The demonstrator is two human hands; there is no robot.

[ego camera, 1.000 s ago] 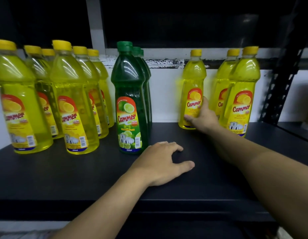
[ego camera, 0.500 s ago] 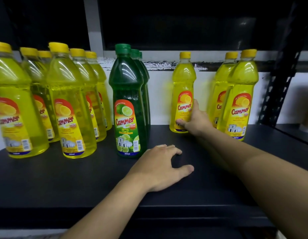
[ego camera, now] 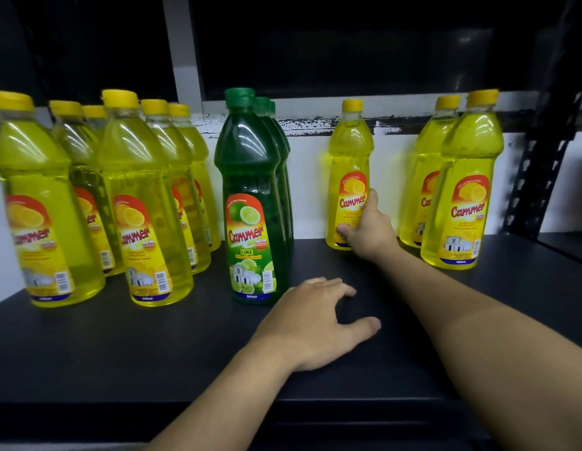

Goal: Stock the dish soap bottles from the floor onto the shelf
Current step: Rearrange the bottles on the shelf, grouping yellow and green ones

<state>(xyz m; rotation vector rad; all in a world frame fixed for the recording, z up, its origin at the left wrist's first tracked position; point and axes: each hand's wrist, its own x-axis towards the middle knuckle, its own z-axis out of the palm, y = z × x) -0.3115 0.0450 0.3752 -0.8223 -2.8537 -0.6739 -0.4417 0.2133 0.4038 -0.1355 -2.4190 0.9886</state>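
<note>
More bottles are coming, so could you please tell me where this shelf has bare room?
Bare: the shelf front beside the left hand, and the gap between the lime bottles and the lemon bottle the right hand grips. Crowded: the left lemon cluster.

head view, close, facing shelf (ego camera: pixel 88 353)

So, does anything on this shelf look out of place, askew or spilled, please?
Only the lone yellow bottle, gripped by the right hand, stands by itself at the back wall, between the green row and the right-hand yellow pair. Everything is upright; nothing spilled.
</note>
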